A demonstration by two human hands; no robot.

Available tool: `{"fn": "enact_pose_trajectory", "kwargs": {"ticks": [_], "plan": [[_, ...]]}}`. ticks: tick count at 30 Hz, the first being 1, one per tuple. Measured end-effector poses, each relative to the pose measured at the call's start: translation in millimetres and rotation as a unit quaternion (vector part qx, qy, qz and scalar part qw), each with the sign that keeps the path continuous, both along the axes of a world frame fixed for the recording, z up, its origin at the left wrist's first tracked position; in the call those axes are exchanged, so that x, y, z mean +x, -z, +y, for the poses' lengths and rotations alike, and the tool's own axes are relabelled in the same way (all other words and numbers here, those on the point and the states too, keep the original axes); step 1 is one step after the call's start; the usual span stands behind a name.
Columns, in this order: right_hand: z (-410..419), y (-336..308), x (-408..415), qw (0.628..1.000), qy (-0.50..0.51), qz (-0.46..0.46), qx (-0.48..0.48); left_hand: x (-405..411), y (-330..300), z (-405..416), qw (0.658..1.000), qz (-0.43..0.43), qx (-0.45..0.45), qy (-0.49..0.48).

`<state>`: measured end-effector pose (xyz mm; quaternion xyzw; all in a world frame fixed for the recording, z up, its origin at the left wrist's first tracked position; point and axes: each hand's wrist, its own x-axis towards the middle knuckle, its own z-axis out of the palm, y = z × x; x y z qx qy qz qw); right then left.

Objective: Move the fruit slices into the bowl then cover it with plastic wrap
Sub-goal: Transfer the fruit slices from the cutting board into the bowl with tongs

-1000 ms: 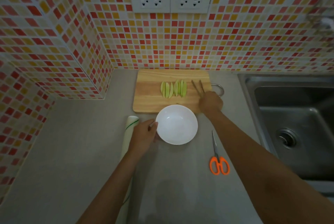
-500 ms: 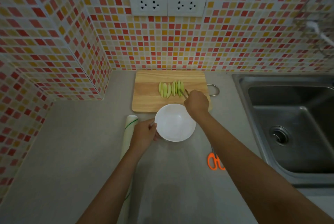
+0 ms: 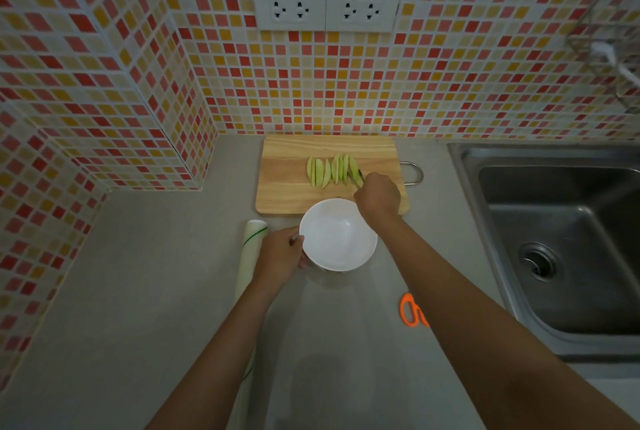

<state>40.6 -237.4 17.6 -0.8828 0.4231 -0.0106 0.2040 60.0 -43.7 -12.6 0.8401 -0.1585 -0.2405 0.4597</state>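
Observation:
Several pale green fruit slices (image 3: 329, 171) lie in a row on a wooden cutting board (image 3: 284, 187) against the tiled wall. An empty white bowl (image 3: 337, 239) sits on the counter just in front of the board. My left hand (image 3: 280, 256) grips the bowl's left rim. My right hand (image 3: 377, 195) is over the board's front right part, closed on a pair of chopsticks (image 3: 358, 178) whose tips touch the rightmost slice. A roll of plastic wrap (image 3: 251, 253) lies on the counter left of the bowl, partly under my left arm.
Orange-handled scissors (image 3: 410, 311) lie on the counter, partly hidden by my right arm. A steel sink (image 3: 554, 221) fills the right side. Tiled walls close the back and left, with a boxed corner at the left.
My right hand has moved left across the board, bringing the chopstick tips from the board's right part to the rightmost slice. My left hand stays on the bowl.

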Motion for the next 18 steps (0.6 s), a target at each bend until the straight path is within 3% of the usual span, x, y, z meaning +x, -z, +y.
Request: {"fn": "enact_pose_trajectory", "kwargs": {"ticks": [5,11,18], "plan": [[-2,-11,-7,0.999,-0.007,-0.03,0.011,0,0,1,1.0,-0.002,0.0,-0.006],[36,-30,-87,0.982,-0.01,-0.177,0.059,0,1,1,1.0,0.001,-0.009,-0.008],[81,-12,-136,0.998,-0.055,0.008,0.032,0,2,-1,1.0,-0.001,-0.001,-0.011]]}}
